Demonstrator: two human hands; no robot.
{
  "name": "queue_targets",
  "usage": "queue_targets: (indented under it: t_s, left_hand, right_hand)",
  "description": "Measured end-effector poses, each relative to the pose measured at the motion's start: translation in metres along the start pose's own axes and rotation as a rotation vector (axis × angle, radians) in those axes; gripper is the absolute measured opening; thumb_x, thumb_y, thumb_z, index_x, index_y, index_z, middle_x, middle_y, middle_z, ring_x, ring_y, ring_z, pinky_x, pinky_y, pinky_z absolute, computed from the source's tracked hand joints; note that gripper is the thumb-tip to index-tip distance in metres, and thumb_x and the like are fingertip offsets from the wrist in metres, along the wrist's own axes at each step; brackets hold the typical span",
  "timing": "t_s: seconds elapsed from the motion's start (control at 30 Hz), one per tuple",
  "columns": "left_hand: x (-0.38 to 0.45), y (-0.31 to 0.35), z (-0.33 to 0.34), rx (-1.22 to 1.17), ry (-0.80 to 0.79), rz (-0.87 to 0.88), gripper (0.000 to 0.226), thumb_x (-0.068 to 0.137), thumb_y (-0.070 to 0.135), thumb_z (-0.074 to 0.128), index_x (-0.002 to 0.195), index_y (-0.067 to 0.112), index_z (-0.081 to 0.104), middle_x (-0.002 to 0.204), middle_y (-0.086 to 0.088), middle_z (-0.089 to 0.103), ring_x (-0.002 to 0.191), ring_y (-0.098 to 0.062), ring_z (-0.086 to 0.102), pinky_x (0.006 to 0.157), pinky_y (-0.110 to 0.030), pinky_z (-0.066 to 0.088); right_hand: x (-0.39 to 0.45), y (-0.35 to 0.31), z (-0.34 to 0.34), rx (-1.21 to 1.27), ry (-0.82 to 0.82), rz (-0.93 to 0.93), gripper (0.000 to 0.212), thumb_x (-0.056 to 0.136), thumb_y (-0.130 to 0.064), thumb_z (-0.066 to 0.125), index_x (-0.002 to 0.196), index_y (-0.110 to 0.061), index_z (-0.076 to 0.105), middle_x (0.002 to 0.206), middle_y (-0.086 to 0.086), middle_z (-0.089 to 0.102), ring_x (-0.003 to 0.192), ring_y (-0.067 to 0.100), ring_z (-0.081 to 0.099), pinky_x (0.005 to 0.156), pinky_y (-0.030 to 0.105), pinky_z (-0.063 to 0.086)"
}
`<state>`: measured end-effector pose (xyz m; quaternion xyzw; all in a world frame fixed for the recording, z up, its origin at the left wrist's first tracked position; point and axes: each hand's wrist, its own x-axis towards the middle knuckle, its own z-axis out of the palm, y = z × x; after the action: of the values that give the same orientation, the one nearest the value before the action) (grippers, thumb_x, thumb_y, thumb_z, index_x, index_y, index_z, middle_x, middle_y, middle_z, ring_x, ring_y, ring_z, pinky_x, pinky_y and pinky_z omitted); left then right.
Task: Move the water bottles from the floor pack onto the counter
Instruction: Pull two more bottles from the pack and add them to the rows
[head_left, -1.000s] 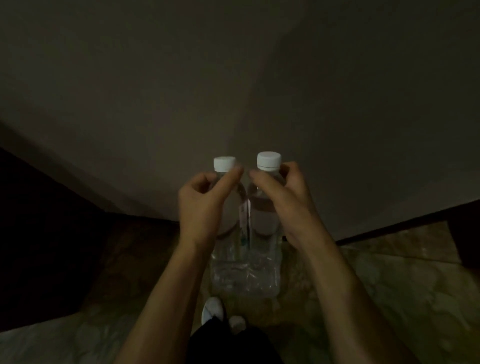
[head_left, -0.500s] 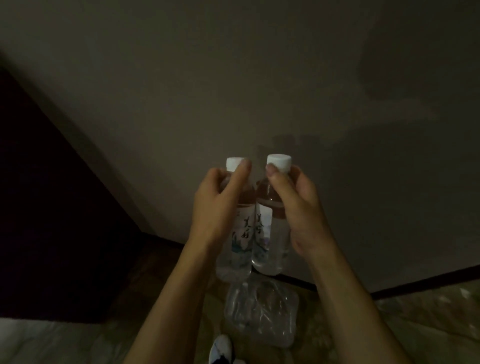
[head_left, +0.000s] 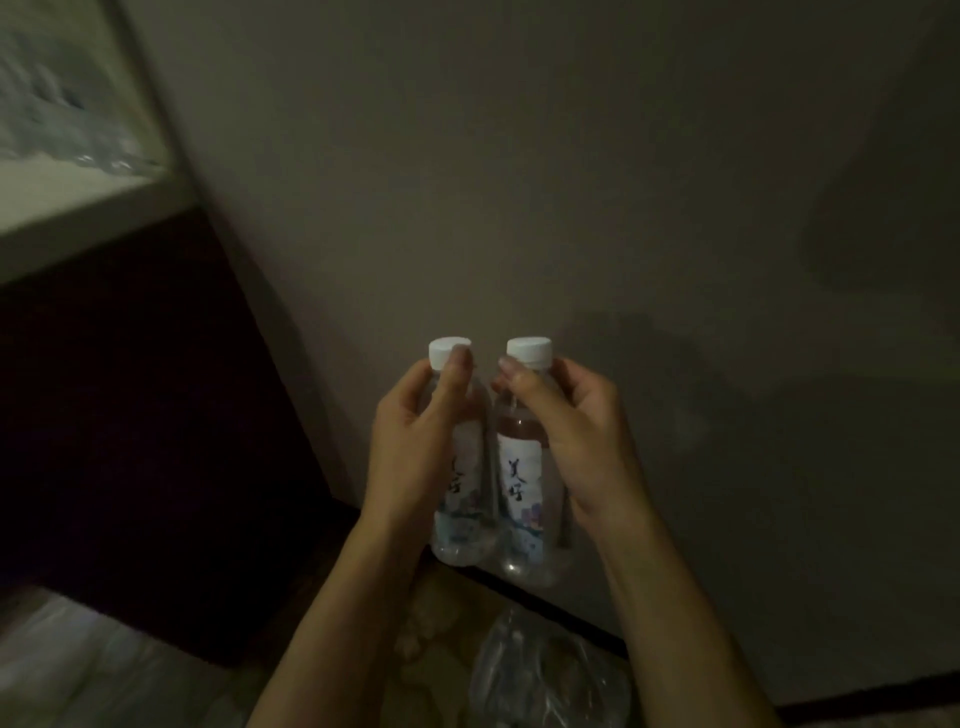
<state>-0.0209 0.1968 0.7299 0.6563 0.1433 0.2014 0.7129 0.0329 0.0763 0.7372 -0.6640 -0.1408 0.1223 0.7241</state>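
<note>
Head view – lighting: dim room, detail limited in the dark areas
Left hand (head_left: 415, 441): closed around the left bottle (head_left: 467, 499), thumb lying up the front toward the neck, fingers wrapped behind the upper body
Right hand (head_left: 576, 441): closed around the right bottle (head_left: 522, 488), thumb across the neck just under the cap, fingers curled round the far side
Left bottle: upright, clear plastic, white cap (head_left: 449, 352), printed label partly hidden by the palm
Right bottle: upright, clear plastic, white cap (head_left: 529, 351), label facing the camera with dark characters above a pale blue picture
Bottle relation: side by side at the same height, bodies touching or nearly so – held in the air in front of the wall (head_left: 519, 182), clear of the floor
Floor pack (head_left: 545, 680): crumpled clear plastic wrap on the floor below the hands; whether bottles are inside cannot be told
Floor (head_left: 431, 623): mottled stone-like tiles, dark skirting strip where it meets the wall
Counter (head_left: 93, 208): pale top with a thick light edge at upper left, above a dark front panel (head_left: 130, 441); blurred clear shapes stand on it, too smeared to identify
Forearms: both bare, entering from the lower edge
</note>
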Motion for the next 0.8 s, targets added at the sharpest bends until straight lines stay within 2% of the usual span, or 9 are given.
queue_targets:
  t_s: [0.07,0.23,0.3,0.43,0.5,0.57,0.63,0.7,0.8]
  left_hand:
    - [0.000,0.012,-0.012,0.026,0.016,0.021,0.039,0.096,0.048,0.050,0.100,0.013,0.065,0.094,-0.008,0.075,0.088,-0.024,0.075,0.081,-0.046,0.059]
    - [0.000,0.042,-0.050,0.039,0.030,0.078,0.042,0.094,0.050,0.050,0.104,0.012,0.065,0.100,-0.013,0.073,0.093,-0.029,0.073,0.086,-0.053,0.058]
    - [-0.001,0.052,-0.068,0.036,0.024,0.108,0.044,0.092,0.050,0.052,0.105,0.010,0.065,0.100,-0.015,0.072,0.093,-0.030,0.073,0.085,-0.051,0.058]
    - [0.000,0.070,-0.112,-0.003,0.044,0.158,0.039,0.091,0.045,0.053,0.105,0.010,0.065,0.100,-0.012,0.072,0.092,-0.026,0.072,0.079,-0.036,0.060]
    - [0.003,0.081,-0.143,-0.030,0.037,0.176,0.035,0.091,0.040,0.056,0.107,0.010,0.064,0.102,-0.012,0.072,0.093,-0.025,0.073,0.080,-0.037,0.060]
    - [0.008,0.093,-0.177,-0.029,0.034,0.195,0.036,0.085,0.039,0.064,0.108,0.012,0.062,0.102,-0.011,0.072,0.093,-0.024,0.073,0.078,-0.036,0.059]
    - [0.013,0.106,-0.214,-0.017,0.033,0.193,0.040,0.078,0.036,0.073,0.110,0.015,0.060,0.097,-0.004,0.074,0.090,-0.017,0.074,0.074,-0.030,0.058]
    - [0.016,0.117,-0.242,-0.011,0.037,0.183,0.050,0.071,0.032,0.080,0.112,0.017,0.057,0.093,0.002,0.075,0.088,-0.010,0.074,0.072,-0.026,0.058]
    - [0.019,0.131,-0.293,0.008,0.050,0.218,0.065,0.061,0.034,0.088,0.115,0.014,0.057,0.100,-0.003,0.075,0.092,-0.013,0.074,0.078,-0.030,0.058]
  right_hand:
    - [-0.002,-0.010,0.015,-0.046,-0.070,-0.031,0.020,0.088,-0.039,0.066,0.099,-0.022,0.069,0.094,-0.002,0.075,0.087,0.014,0.074,0.078,0.040,0.061]
    - [0.002,-0.027,0.053,-0.178,-0.167,-0.120,0.023,0.092,-0.047,0.057,0.103,-0.029,0.066,0.093,-0.013,0.074,0.085,0.000,0.071,0.073,0.021,0.055]
    - [0.005,-0.030,0.071,-0.180,-0.181,-0.125,0.022,0.092,-0.048,0.056,0.100,-0.029,0.064,0.090,-0.010,0.074,0.083,0.003,0.071,0.073,0.026,0.056]
    - [0.009,-0.039,0.119,-0.190,-0.172,-0.192,0.020,0.091,-0.045,0.059,0.093,-0.025,0.065,0.087,-0.004,0.073,0.082,0.010,0.072,0.074,0.032,0.058]
    - [0.012,-0.045,0.150,-0.172,-0.178,-0.214,0.022,0.088,-0.044,0.065,0.095,-0.023,0.065,0.089,0.000,0.074,0.084,0.014,0.072,0.077,0.040,0.060]
    - [0.015,-0.051,0.187,-0.161,-0.178,-0.231,0.033,0.080,-0.045,0.073,0.098,-0.019,0.063,0.092,0.005,0.074,0.087,0.019,0.073,0.079,0.044,0.060]
    - [0.019,-0.056,0.224,-0.128,-0.166,-0.239,0.043,0.077,-0.038,0.077,0.104,-0.013,0.057,0.096,0.009,0.073,0.088,0.019,0.072,0.076,0.037,0.061]
    - [0.018,-0.064,0.251,-0.086,-0.167,-0.247,0.043,0.081,-0.030,0.075,0.109,-0.008,0.051,0.100,0.010,0.071,0.087,0.016,0.072,0.069,0.025,0.059]
    - [0.015,-0.072,0.301,-0.082,-0.145,-0.316,0.038,0.084,-0.028,0.072,0.106,-0.005,0.051,0.091,0.003,0.070,0.084,0.018,0.072,0.069,0.030,0.059]
